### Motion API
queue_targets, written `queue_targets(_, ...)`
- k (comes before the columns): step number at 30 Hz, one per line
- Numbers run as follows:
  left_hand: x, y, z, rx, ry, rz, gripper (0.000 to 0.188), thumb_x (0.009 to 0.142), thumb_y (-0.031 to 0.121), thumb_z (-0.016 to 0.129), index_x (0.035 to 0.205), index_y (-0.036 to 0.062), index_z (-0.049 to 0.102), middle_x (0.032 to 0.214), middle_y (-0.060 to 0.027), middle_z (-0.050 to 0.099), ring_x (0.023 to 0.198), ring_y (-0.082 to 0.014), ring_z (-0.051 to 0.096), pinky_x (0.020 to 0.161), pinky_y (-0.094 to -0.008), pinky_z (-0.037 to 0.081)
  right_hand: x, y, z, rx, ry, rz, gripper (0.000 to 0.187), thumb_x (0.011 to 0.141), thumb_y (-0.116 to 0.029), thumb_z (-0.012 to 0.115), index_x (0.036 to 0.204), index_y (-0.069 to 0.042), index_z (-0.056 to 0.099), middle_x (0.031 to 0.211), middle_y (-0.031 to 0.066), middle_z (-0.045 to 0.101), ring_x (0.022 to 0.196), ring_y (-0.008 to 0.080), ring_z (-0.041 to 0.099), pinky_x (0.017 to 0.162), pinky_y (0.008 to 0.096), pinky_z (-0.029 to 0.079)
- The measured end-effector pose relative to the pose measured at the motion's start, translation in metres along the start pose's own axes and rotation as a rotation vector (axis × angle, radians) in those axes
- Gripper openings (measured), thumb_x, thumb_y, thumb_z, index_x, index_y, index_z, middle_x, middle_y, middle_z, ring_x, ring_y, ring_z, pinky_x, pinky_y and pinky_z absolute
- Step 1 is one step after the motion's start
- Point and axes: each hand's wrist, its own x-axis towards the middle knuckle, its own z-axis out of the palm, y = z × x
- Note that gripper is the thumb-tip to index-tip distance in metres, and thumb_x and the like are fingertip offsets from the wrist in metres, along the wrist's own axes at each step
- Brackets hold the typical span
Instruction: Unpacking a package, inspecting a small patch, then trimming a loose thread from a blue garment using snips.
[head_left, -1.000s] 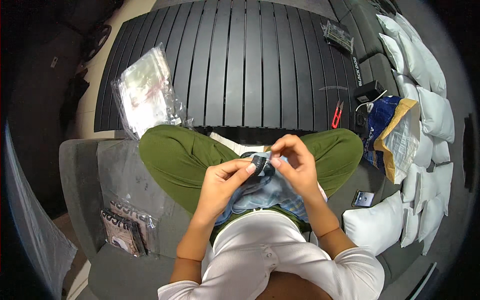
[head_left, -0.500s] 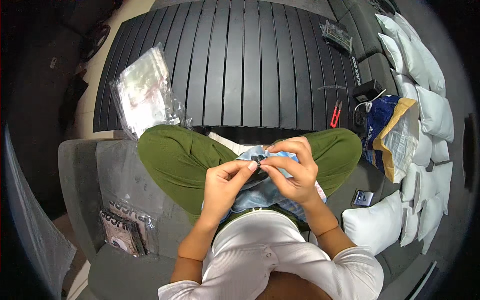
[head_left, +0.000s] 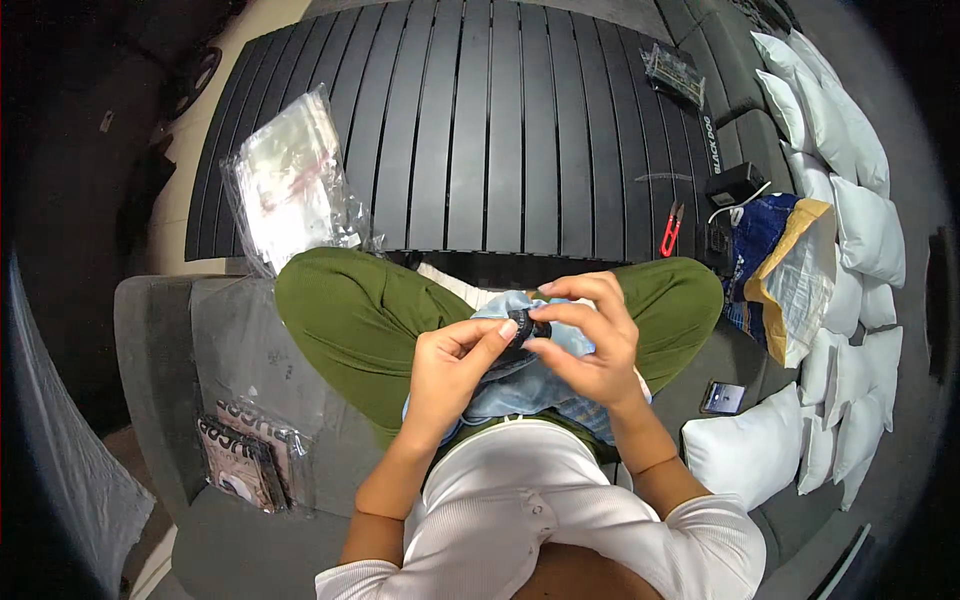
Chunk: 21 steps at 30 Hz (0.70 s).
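Note:
Over my lap, my left hand (head_left: 452,362) pinches a small black piece (head_left: 521,326) between thumb and forefinger. Close against its other side is my right hand (head_left: 592,350), thumb and forefinger bent around its right end, the other fingers curled above. The black piece looks rounded, but its exact kind is too small to tell. Beneath both hands a light blue cloth (head_left: 525,388) lies bunched across my lap, partly hidden by the fingers.
Ahead stands a black slatted table (head_left: 490,130) with clear plastic bags (head_left: 290,180), red-handled thread snips (head_left: 672,230) and a packet (head_left: 674,75). White pillows (head_left: 745,445) and a blue-and-tan sack (head_left: 780,265) sit at right, near a phone (head_left: 723,397). Packaged items (head_left: 243,460) lie on the left seat.
My right thumb and forefinger have spread apart a little, and more of the black piece shows between the hands. My left hand has hardly moved.

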Motion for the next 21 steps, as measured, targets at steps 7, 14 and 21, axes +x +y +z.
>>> queue_targets(7,-0.001,-0.002,0.000,0.025,-0.009,0.008,0.014,0.082,0.010,0.061,0.084,-0.0029,0.065,0.070,0.0011,0.059,0.061,-0.0018,0.048,0.054,-0.0154,0.036,-0.002,0.005,0.003,-0.046,0.022,-0.037,0.014,0.064,-0.003,0.068,0.075,-0.004,0.061,0.090,0.0078,0.059,0.079,0.0239,0.053,0.069,0.0316,0.043)
queue_targets(14,0.001,-0.001,0.005,-0.142,-0.136,0.077,0.023,0.077,0.000,0.064,0.099,-0.0006,0.057,0.086,-0.0015,0.053,0.072,-0.0040,0.051,0.061,-0.0152,0.041,-0.003,0.006,0.001,0.022,-0.005,0.024,0.007,0.069,-0.003,0.062,0.073,-0.002,0.057,0.087,0.0105,0.057,0.080,0.0236,0.052,0.071,0.0314,0.042)
queue_targets(21,0.011,-0.010,-0.005,0.194,-0.294,0.249,0.016,0.072,0.008,0.070,0.078,-0.0011,0.058,0.086,-0.0030,0.049,0.075,-0.0066,0.047,0.063,-0.0184,0.040,-0.004,0.004,-0.004,0.222,-0.126,0.153,0.009,0.075,-0.009,0.059,0.074,-0.002,0.055,0.095,0.0126,0.053,0.086,0.0217,0.051,0.076,0.0308,0.040)
